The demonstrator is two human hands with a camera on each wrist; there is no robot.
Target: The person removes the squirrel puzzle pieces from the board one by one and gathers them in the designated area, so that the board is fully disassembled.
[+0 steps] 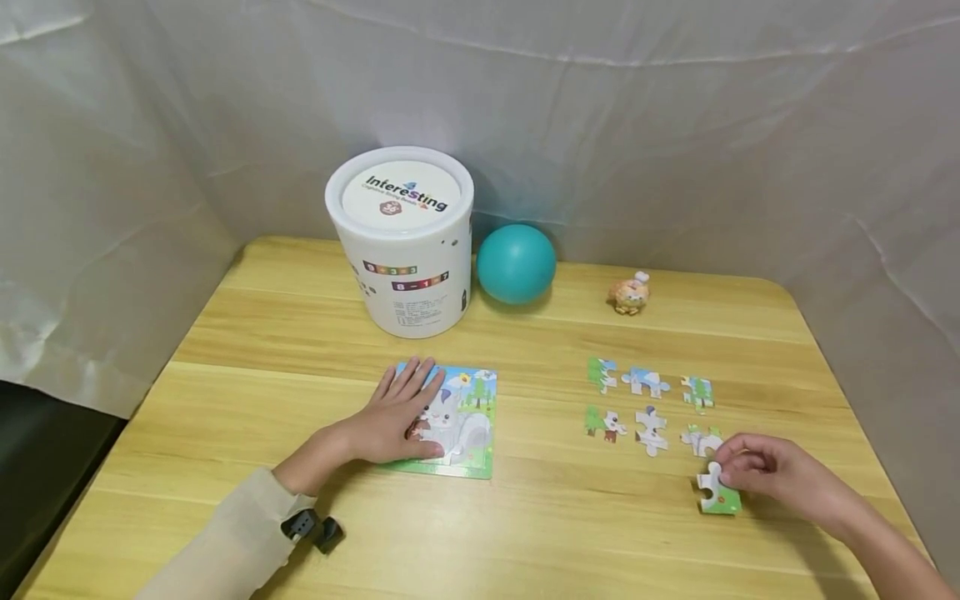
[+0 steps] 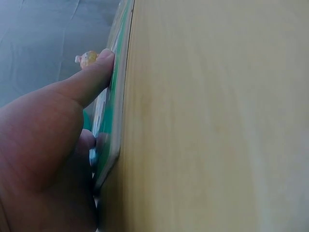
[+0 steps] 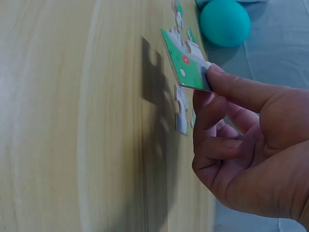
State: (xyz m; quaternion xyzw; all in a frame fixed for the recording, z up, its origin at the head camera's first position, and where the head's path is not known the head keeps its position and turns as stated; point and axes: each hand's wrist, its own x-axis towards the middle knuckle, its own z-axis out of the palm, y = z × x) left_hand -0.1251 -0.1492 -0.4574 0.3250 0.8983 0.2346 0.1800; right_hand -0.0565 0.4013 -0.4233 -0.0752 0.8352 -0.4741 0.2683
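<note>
My left hand point(image 1: 393, 421) rests with fingers spread on a square squirrel puzzle board point(image 1: 480, 462), which has a green border; the part under the palm is hidden. In the left wrist view the thumb point(image 2: 94, 72) lies along the board's green edge point(image 2: 113, 106). Between thumb and forefinger, my right hand point(image 1: 783, 475) pinches a puzzle piece point(image 1: 723, 498) with green grass and a red flower. The right wrist view shows this piece point(image 3: 186, 65) raised off the table, its shadow beside it. Just beyond that hand lies a grey and white puzzle piece point(image 1: 701, 439).
Several more loose pieces lie in two rows, among them a tree piece point(image 1: 699, 392) and a grey piece point(image 1: 651, 431). Behind stand a white lidded bucket point(image 1: 408, 275), a teal ball point(image 1: 517, 264) and a small chick figurine point(image 1: 630, 294). Grey cloth point(image 1: 675, 125) surrounds the wooden table point(image 1: 540, 533).
</note>
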